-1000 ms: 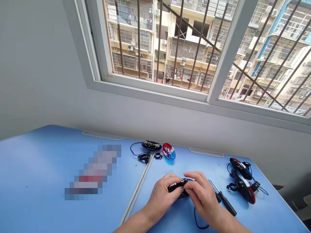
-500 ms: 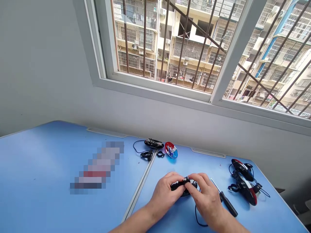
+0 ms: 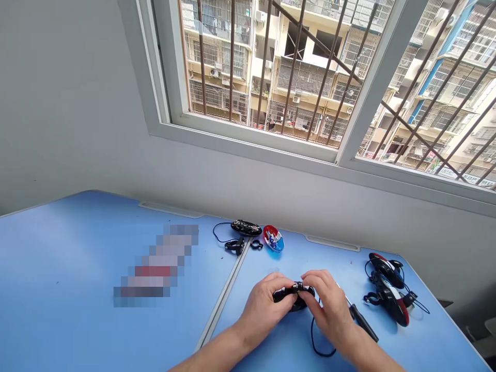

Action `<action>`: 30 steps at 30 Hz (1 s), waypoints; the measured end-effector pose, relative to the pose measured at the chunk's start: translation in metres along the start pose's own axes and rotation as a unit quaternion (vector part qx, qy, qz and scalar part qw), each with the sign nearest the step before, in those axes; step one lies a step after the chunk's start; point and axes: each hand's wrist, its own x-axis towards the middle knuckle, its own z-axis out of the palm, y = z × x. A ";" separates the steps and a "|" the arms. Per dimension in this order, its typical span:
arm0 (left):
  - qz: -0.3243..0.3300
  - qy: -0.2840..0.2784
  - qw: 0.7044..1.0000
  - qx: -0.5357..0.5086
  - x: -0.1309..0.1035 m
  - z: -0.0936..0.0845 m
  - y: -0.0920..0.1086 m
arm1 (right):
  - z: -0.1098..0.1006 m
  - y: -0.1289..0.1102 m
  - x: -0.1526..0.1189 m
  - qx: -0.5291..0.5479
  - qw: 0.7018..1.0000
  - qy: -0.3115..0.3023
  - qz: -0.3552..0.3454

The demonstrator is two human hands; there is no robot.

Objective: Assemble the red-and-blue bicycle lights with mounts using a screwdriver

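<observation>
Between my hands is a black oval bike light (image 3: pixel 299 305) with a clamp-like fitting on top, partly hidden by fingers. My left hand (image 3: pixel 264 306) is closed on its left side, thumb and fingers pinching it. At its upper right my right hand (image 3: pixel 330 305) also pinches the fitting, with the thumb below and the index finger above. A thin black cable (image 3: pixel 313 337) curls down from the unit onto the table under my right wrist. Just right of that hand lies a screwdriver (image 3: pixel 364 323) with a black handle, its shaft partly hidden by the fingers.
On the blue table (image 3: pixel 77 248), an opened black housing (image 3: pixel 246 228), a small cabled switch (image 3: pixel 234 246), a black ring clamp (image 3: pixel 256 245) and a red-and-blue lens cover (image 3: pixel 273 238) lie at the back. Two similar bike lights (image 3: pixel 391 298) sit right. A blurred-out item (image 3: pixel 157 266) lies left.
My right hand has shifted slightly up and its grip on the fitting has changed, showing more of the unit and cable. My left hand stays nearly in place.
</observation>
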 end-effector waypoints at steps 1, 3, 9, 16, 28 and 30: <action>0.001 0.000 1.000 -0.001 0.000 0.000 0.000 | 0.000 0.001 -0.001 0.006 1.000 -0.005 0.013; 0.001 -0.002 1.000 -0.004 0.000 0.001 -0.002 | 0.001 0.001 -0.001 0.007 0.999 -0.013 0.030; 0.007 0.011 1.000 0.004 0.001 0.003 -0.007 | 0.008 -0.002 -0.002 -0.026 0.999 -0.015 0.038; 0.008 0.003 1.000 0.007 0.001 0.000 -0.005 | -0.005 -0.001 0.003 0.041 0.996 -0.045 0.059; -0.004 -0.025 1.000 0.018 0.004 -0.001 -0.003 | -0.009 0.012 0.008 0.138 0.989 -0.041 0.036; -0.006 -0.027 0.999 0.020 0.004 -0.001 -0.002 | -0.008 0.013 0.007 0.146 0.987 -0.033 0.056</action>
